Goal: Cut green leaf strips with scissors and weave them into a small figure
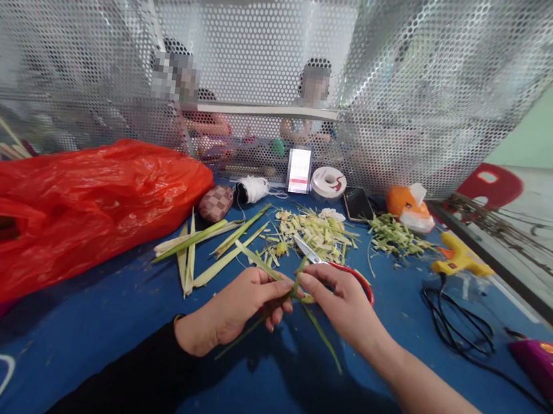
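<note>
Narrow green leaf strips (325, 339) cross one another between my two hands above the blue table. My left hand (243, 302) is closed, pinching the strips where they cross between thumb and fingers. Close beside it, my right hand (343, 301) pinches an upright end of a strip between thumb and forefinger; its other fingers are partly hidden. Scissors (309, 251) with red handles lie just behind my right hand, which covers part of them. Longer pale green leaf pieces (221, 269) are spread on the table to the left.
Leaf scraps (321, 232) and a greener heap (396, 235) lie behind my hands. A red plastic bag (104, 213) fills the left. Rightward are a yellow glue gun (462, 256), its black cord and a purple device (546, 371). A perforated screen (271, 45) stands behind, with people beyond.
</note>
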Tool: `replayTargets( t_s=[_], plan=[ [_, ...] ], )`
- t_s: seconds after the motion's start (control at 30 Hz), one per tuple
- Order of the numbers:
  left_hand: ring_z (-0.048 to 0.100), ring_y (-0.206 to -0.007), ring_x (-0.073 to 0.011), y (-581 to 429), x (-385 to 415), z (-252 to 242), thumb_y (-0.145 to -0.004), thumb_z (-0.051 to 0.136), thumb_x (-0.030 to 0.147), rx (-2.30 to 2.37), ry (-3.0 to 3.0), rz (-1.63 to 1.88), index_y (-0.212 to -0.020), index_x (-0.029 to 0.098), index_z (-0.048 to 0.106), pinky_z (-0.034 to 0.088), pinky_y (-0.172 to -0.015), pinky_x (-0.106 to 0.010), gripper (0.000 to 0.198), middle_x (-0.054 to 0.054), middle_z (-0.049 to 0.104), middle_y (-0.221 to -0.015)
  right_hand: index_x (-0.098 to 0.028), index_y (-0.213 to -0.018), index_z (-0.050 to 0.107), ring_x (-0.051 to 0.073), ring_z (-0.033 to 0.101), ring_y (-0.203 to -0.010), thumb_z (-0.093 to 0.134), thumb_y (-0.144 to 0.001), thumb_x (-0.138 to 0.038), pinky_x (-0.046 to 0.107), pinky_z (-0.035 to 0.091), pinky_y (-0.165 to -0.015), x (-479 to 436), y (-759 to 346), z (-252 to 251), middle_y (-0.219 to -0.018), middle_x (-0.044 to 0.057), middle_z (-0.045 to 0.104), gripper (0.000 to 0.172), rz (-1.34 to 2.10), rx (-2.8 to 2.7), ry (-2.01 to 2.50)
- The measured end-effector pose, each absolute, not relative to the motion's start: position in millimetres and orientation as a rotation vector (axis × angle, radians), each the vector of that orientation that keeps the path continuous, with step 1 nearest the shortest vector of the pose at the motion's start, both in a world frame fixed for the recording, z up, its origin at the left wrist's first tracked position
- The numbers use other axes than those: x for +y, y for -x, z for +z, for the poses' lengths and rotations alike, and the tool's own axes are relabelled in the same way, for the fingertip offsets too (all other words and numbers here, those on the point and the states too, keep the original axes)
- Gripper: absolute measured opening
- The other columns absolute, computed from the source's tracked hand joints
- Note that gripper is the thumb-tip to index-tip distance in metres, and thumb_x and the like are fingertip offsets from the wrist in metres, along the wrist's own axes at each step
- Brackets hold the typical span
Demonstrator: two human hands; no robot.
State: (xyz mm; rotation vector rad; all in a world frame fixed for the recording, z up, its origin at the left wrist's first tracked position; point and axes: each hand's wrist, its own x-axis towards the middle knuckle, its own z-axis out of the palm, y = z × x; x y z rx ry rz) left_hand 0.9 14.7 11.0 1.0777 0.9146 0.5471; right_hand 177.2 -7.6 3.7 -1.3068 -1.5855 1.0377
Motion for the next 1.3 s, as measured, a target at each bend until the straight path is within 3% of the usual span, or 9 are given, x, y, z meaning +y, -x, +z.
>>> replayTargets(
  t_s=[0.17,0.4,0.57,0.77,0.83,0.97,1.1,1.17,1.3],
  plan=[
    [0.05,-0.045,-0.0067,-7.0,9.8,7.6,-0.08,0.062,0.045,0.913,-1.076,0.47,-0.078,0.012,0.067,0.037,-0.04,-0.017,0.033,-0.001,0.061,-0.064,-0.017,-0.063,0.061,0.013,0.05,-0.057,0.07,-0.074,-0.043,0.028,0.039,-0.06,-5.7,-171.2,-4.6,-0.056,-0.002,0.057,0.029,1.402,-1.153,1.13],
    [0.04,-0.039,-0.0047,-14.3,3.4,2.3,-0.069,0.072,0.037,1.029,-1.135,0.538,-0.07,0.016,0.059,0.026,-0.036,-0.017,0.024,0.006,0.052,-0.052,-0.018,-0.057,0.052,0.01,0.04,-0.054,0.069,-0.072,-0.039,0.026,0.032,-0.054,-9.6,-165.3,-6.7,-0.053,-0.005,0.049,0.031,1.252,-1.113,1.189],
    [0.039,-0.038,-0.0048,-14.4,2.0,5.7,-0.07,0.07,0.034,1.006,-1.224,0.485,-0.065,0.016,0.058,0.025,-0.037,-0.019,0.022,0.006,0.051,-0.049,-0.019,-0.057,0.049,0.012,0.041,-0.058,0.065,-0.074,-0.034,0.026,0.034,-0.054,-13.3,-161.9,-10.1,-0.058,-0.003,0.048,0.028,1.134,-1.164,1.24],
    [0.04,-0.041,-0.0058,-13.6,4.1,5.1,-0.071,0.068,0.033,1.026,-1.264,0.502,-0.067,0.015,0.062,0.026,-0.04,-0.02,0.02,0.005,0.052,-0.052,-0.02,-0.057,0.047,0.011,0.037,-0.052,0.061,-0.078,-0.043,0.026,0.03,-0.05,-6.7,-166.8,-12.5,-0.054,-0.005,0.042,0.034,1.131,-1.254,1.299],
    [0.04,-0.042,-0.006,-13.2,4.7,4.2,-0.072,0.068,0.033,1.031,-1.265,0.531,-0.074,0.014,0.066,0.027,-0.042,-0.02,0.019,0.005,0.052,-0.053,-0.02,-0.058,0.049,0.012,0.038,-0.052,0.056,-0.083,-0.046,0.026,0.03,-0.051,-3.8,-173.4,-9.1,-0.053,-0.004,0.042,0.038,0.998,-1.375,1.363],
    [0.039,-0.044,-0.0067,-13.8,3.1,3.7,-0.072,0.069,0.033,1.018,-1.28,0.54,-0.087,0.013,0.072,0.028,-0.045,-0.022,0.025,0.005,0.053,-0.054,-0.021,-0.058,0.045,0.015,0.044,-0.057,0.053,-0.09,-0.04,0.029,0.035,-0.059,-7.1,-184.2,4.2,-0.057,-0.002,0.047,0.038,0.255,-1.59,1.434],
    [0.039,-0.045,-0.0081,-15.5,0.0,3.6,-0.073,0.068,0.041,1.048,-1.364,0.534,-0.077,0.013,0.072,0.027,-0.046,-0.023,0.029,0.004,0.051,-0.054,-0.022,-0.093,0.059,0.025,0.059,-0.091,0.06,-0.087,-0.034,0.039,0.044,-0.082,-11.9,-184.2,8.4,-0.093,0.008,0.065,0.013,-0.036,-1.663,1.336],
    [0.039,-0.046,-0.0086,-15.6,-0.3,3.9,-0.074,0.066,0.041,1.061,-1.381,0.539,-0.078,0.013,0.072,0.027,-0.047,-0.023,0.029,0.004,0.051,-0.055,-0.022,-0.109,0.056,0.028,0.058,-0.103,0.062,-0.086,-0.035,0.042,0.046,-0.086,-8.7,-183.5,3.2,-0.107,0.011,0.063,0.027,0.08,-1.648,1.341],
    [0.037,-0.047,-0.0088,-14.7,1.6,5.6,-0.077,0.064,0.039,1.11,-1.346,0.622,-0.082,0.014,0.072,0.026,-0.048,-0.023,0.027,0.005,0.048,-0.053,-0.022,-0.129,0.046,0.025,0.06,-0.102,0.061,-0.086,-0.035,0.042,0.051,-0.084,0.6,-186.1,-7.8,-0.117,0.012,0.059,0.047,0.236,-1.438,1.347]
  ],
)
